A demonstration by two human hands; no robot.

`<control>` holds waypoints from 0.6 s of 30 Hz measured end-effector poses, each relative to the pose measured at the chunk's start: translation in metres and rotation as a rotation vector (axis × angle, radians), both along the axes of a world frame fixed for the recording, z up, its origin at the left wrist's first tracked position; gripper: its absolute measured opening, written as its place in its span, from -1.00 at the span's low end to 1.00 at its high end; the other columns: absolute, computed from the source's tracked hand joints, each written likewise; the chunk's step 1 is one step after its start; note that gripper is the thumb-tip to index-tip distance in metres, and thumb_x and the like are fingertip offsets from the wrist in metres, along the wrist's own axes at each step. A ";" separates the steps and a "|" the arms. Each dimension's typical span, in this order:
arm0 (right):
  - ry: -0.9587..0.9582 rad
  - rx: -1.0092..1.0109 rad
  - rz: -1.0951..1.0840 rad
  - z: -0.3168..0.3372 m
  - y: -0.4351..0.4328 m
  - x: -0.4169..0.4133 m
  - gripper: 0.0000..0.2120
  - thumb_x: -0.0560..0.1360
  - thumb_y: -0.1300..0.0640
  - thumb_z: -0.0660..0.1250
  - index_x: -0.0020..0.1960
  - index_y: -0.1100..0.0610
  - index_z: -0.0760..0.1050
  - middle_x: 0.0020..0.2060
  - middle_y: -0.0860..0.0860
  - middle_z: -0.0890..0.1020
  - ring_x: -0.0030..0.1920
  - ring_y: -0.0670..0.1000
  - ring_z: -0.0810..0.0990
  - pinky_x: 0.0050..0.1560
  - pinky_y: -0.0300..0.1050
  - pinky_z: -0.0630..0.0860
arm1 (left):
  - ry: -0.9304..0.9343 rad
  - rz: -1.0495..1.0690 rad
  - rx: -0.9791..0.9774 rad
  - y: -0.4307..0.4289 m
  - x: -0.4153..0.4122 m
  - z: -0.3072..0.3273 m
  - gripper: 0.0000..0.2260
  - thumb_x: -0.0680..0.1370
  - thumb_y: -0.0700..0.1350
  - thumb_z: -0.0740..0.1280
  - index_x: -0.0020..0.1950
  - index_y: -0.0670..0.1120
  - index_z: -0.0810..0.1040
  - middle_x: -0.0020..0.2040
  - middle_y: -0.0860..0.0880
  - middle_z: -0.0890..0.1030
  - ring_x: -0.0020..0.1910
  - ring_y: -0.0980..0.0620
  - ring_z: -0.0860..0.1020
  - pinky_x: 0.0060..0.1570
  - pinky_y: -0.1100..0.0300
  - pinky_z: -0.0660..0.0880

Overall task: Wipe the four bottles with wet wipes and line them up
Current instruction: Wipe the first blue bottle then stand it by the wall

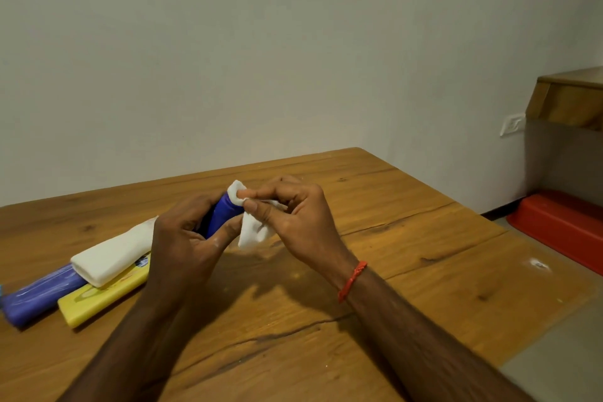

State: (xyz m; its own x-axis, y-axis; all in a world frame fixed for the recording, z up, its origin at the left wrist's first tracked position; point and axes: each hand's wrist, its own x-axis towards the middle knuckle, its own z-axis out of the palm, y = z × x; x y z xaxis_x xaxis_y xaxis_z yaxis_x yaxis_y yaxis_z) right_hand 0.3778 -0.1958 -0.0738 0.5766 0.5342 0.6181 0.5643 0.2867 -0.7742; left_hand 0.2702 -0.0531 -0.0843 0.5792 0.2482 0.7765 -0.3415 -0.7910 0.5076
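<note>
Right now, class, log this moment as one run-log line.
left hand: grips blue bottle | right hand: pinches wipe at its top | table: white bottle, yellow bottle, purple bottle lying

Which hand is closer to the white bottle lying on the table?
Left. The left hand is just beside the end of the white bottle; the right hand, pinching the wipe, is farther right.

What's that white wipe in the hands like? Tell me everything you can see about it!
The wet wipe is white, thin and soft-looking, all crumpled. Its top is folded over the end of the blue bottle, where the right hand pinches it with thumb and finger. The rest hangs loose below that hand. The left hand holds the bottle. The wipe is held above the wooden table, not lying on it.
</note>
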 end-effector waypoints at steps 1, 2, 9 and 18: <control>-0.064 -0.018 -0.011 -0.001 0.000 -0.001 -0.81 0.49 0.24 0.46 0.11 0.17 0.68 -0.09 0.05 0.63 -0.03 0.00 0.60 -0.01 -0.03 0.63 | -0.001 0.018 -0.006 0.002 0.000 -0.001 -0.50 0.41 0.28 0.38 0.23 0.01 0.53 -0.01 0.46 0.58 0.00 0.36 0.55 -0.05 0.51 0.47; -0.113 -0.023 -0.002 0.000 0.000 -0.001 -0.80 0.49 0.25 0.46 0.12 0.18 0.68 -0.10 0.04 0.59 -0.04 0.00 0.57 -0.02 -0.07 0.61 | 0.003 0.028 0.000 0.004 0.000 -0.003 -0.53 0.41 0.24 0.38 0.21 0.01 0.53 -0.02 0.41 0.59 0.00 0.36 0.55 -0.05 0.50 0.47; -0.052 -0.005 0.039 0.003 -0.001 -0.002 -0.83 0.50 0.22 0.45 0.09 0.14 0.69 -0.08 0.05 0.61 0.00 -0.03 0.58 0.04 -0.09 0.61 | 0.025 -0.037 0.069 0.001 0.002 -0.001 -0.58 0.43 0.15 0.42 0.22 0.01 0.55 0.07 0.36 0.59 0.05 0.30 0.57 0.00 0.46 0.49; 0.485 0.143 -0.007 0.009 -0.004 0.006 -0.89 0.53 0.18 0.44 0.01 0.03 0.70 -0.05 -0.01 0.74 0.01 0.02 0.71 0.02 0.00 0.67 | 0.008 -0.015 -0.411 -0.019 0.002 0.002 -0.46 0.30 0.48 0.37 0.03 0.10 0.54 -0.17 0.00 0.66 -0.18 0.06 0.64 -0.17 0.24 0.54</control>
State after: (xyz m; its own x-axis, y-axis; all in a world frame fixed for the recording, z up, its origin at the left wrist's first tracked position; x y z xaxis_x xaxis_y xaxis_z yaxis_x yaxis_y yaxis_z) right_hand 0.3842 -0.2001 -0.0652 0.8191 0.4586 0.3445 0.1514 0.4065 -0.9010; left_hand 0.2721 -0.0721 -0.0821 0.5906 0.5281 0.6101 -0.3466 -0.5168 0.7828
